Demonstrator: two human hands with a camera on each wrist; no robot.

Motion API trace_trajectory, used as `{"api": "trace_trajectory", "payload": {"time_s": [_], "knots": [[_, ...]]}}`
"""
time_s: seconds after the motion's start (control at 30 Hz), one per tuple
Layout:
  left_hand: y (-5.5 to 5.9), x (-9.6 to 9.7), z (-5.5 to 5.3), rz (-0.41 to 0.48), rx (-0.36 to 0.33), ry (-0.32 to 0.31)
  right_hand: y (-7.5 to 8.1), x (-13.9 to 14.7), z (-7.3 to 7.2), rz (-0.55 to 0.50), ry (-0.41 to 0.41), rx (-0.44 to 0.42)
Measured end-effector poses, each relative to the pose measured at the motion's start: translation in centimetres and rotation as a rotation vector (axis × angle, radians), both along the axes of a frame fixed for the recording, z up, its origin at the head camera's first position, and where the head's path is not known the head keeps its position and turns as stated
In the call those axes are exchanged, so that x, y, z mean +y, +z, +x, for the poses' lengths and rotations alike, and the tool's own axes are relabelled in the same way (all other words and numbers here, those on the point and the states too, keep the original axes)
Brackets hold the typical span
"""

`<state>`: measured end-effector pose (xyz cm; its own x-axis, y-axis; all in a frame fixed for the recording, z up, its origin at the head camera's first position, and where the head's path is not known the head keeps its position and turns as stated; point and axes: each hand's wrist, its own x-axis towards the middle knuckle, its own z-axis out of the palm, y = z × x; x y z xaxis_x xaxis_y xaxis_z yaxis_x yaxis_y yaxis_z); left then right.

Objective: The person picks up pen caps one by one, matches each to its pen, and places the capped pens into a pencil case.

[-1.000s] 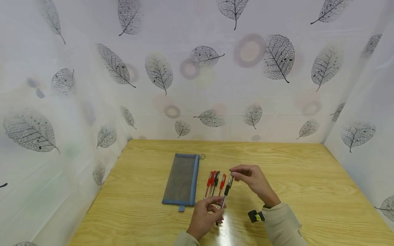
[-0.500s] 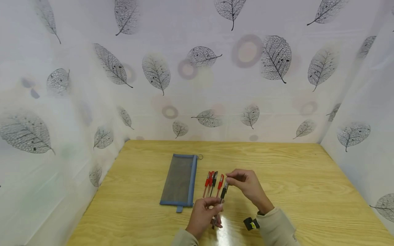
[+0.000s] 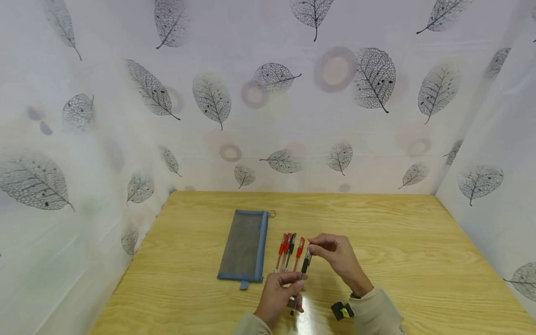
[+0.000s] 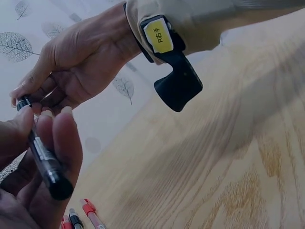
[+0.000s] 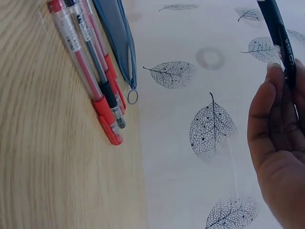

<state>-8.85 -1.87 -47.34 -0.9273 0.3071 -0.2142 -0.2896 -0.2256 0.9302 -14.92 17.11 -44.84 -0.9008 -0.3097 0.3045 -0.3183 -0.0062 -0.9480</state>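
Observation:
A black gel pen (image 3: 306,264) is held tilted above the table by both hands. My left hand (image 3: 276,295) grips its lower barrel between thumb and fingers; in the left wrist view the pen's dark rounded end (image 4: 60,187) points toward the camera. My right hand (image 3: 341,260) pinches the clip end with thumb and fingertips, also seen in the right wrist view around the black cap (image 5: 287,59). Just left of the held pen lie a red pen (image 3: 299,247), a black pen (image 3: 291,244) and two more red pens (image 3: 281,246), side by side with caps pointing away.
A grey mesh pouch (image 3: 243,244) with blue edging and a zip lies flat left of the pens, a metal ring (image 3: 272,214) at its far corner. Leaf-print sheeting (image 3: 293,116) walls the wooden table (image 3: 377,223) at the back and sides. A black wrist mount (image 3: 341,311) hangs by the right sleeve.
The right hand and the pen's cap end have come slightly down and nearer the body. Both hands keep hold of the pen. The head view has shifted a little; pouch and lying pens stay put.

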Motion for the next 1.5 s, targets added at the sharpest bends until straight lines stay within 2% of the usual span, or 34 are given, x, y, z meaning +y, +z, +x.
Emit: {"api": "trace_trajectory", "payload": {"time_s": [0.23, 0.4, 0.53, 0.63, 0.73, 0.87, 1.03, 1.23, 1.5], "knots": [[-0.5, 0.6, -0.4, 0.003, -0.033, 0.023, -0.3, 0.1, 0.1, 0.085, -0.055, -0.070], [-1.4, 1.4, -0.6, 0.028, -0.053, 0.126, -0.4, 0.2, -0.2, 0.156, -0.071, -0.122], [-1.9, 2.1, -0.7, 0.037, 0.002, 0.207, -0.8, 0.6, -1.1, 0.204, -0.119, -0.135], [-2.1, 2.5, -0.7, 0.028, 0.017, 0.231, -1.1, 1.0, -2.0, 0.232, -0.132, -0.139], [-2.2, 2.8, -0.7, 0.054, -0.034, 0.234, -1.6, 1.5, -2.8, 0.243, -0.126, -0.156], [-2.3, 3.0, -0.8, 0.141, -0.133, 0.228, -2.1, 1.8, -3.6, 0.250, -0.110, -0.199], [-2.2, 3.0, -0.9, 0.199, -0.184, 0.224, -2.9, 2.0, -4.8, 0.241, -0.099, -0.240], [-2.5, 3.2, -1.0, 0.212, -0.178, 0.187, -4.1, 1.9, -6.1, 0.238, -0.077, -0.275], [-2.7, 3.3, -1.1, 0.196, -0.151, 0.151, -5.2, 1.5, -7.0, 0.297, -0.064, -0.333]]}}
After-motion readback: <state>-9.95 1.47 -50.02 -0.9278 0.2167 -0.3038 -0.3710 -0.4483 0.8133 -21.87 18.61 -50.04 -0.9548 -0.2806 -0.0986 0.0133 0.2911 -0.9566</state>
